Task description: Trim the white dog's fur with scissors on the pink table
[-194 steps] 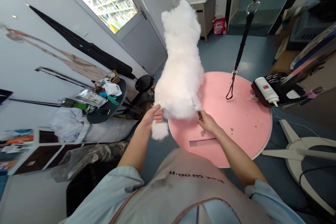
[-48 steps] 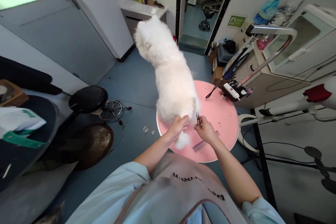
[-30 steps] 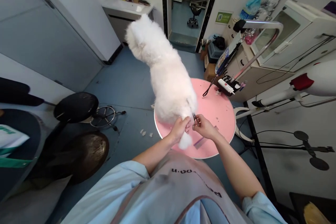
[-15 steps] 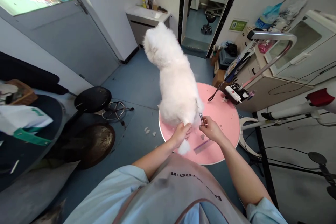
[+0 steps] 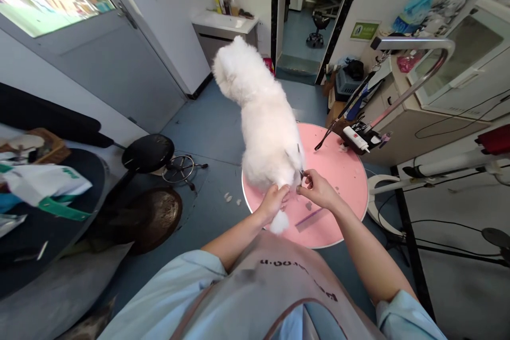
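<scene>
A fluffy white dog (image 5: pixel 263 117) stands on a round pink grooming table (image 5: pixel 338 180), its rear toward me and its head turned to the left. My left hand (image 5: pixel 274 203) is closed round the dog's tail (image 5: pixel 279 222), whose white tip hangs out below the fingers. In my right hand (image 5: pixel 319 189) is a pair of scissors (image 5: pixel 300 176), held by the handles, with the blades against the fur on the right side of the rump. The blade tips are partly lost in the fur. A purple comb (image 5: pixel 309 218) lies on the tabletop below my right hand.
A grooming arm (image 5: pixel 418 77) with a hanging black loop leash (image 5: pixel 330 133) and a tool holder with a white tube (image 5: pixel 356 139) rises at the table's right. A black stool (image 5: pixel 148 153) stands on the left. Hair clumps (image 5: pixel 228 197) lie on the floor.
My right hand has moved slightly left and up with the scissors, and the blades now sit closer in to the rump fur. My left hand keeps its hold on the tail.
</scene>
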### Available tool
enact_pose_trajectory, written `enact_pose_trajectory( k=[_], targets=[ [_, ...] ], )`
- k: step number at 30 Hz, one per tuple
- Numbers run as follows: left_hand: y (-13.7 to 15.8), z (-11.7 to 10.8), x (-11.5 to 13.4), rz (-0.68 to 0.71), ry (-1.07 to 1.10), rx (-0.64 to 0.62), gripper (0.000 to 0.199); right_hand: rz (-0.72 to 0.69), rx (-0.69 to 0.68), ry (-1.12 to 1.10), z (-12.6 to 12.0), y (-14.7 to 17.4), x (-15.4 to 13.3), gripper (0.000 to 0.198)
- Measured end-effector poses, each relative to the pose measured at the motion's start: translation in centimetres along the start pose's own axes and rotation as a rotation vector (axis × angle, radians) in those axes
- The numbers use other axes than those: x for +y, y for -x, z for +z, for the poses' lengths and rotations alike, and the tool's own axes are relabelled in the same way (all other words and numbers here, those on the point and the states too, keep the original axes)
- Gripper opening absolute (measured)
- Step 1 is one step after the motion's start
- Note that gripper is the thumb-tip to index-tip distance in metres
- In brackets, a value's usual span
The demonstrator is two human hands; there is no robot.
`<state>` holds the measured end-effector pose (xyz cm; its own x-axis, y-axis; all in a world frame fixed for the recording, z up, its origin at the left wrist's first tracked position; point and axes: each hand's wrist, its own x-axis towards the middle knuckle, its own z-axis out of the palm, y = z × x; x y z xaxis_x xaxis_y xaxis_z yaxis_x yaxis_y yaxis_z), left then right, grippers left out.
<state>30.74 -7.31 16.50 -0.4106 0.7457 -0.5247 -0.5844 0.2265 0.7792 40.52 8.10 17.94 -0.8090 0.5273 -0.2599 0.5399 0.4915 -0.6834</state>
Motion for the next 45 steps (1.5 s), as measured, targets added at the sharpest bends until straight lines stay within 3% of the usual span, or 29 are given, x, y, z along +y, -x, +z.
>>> enact_pose_trajectory(
  k=[5, 9, 19, 27, 34, 37, 41, 45],
  targets=[
    [-0.1, 0.0, -0.3, 0.02, -0.004, -0.028, 0.042, 0.063, 0.052, -0.077, -0.3, -0.2, 0.4, 0.034],
    [-0.1, 0.2, -0.2, 0.017, -0.004, -0.019, 0.048, 0.005, 0.013, -0.036, -0.2, 0.1, 0.4, 0.04],
    [-0.7, 0.1, -0.7, 0.049, -0.062, -0.065, 0.049, 0.004, -0.012, 0.084, -0.7, 0.3, -1.0, 0.038],
    [-1.4, -0.9, -2.0, 0.095, -0.208, -0.284, 0.042, 0.12, -0.02, -0.023, -2.3, 0.2, -2.5, 0.036],
    [-0.7, -2.4, 0.0, 0.097, -0.402, -0.569, 0.043, 0.249, 0.035, -0.106, -3.5, 0.5, -5.0, 0.036],
    [-0.7, -2.9, 0.4, 0.052, -0.457, -0.627, 0.037, 0.316, -0.026, -0.069, -3.9, 0.7, -6.2, 0.035],
    [-0.8, -3.2, 0.7, 0.099, -0.445, -0.721, 0.03, 0.373, 0.024, -0.119, -3.9, 1.3, -7.7, 0.036],
    [-0.8, -3.4, 0.7, 0.049, -0.497, -0.708, 0.031, 0.383, 0.025, -0.017, -3.9, 2.0, -8.3, 0.037]
  ],
)
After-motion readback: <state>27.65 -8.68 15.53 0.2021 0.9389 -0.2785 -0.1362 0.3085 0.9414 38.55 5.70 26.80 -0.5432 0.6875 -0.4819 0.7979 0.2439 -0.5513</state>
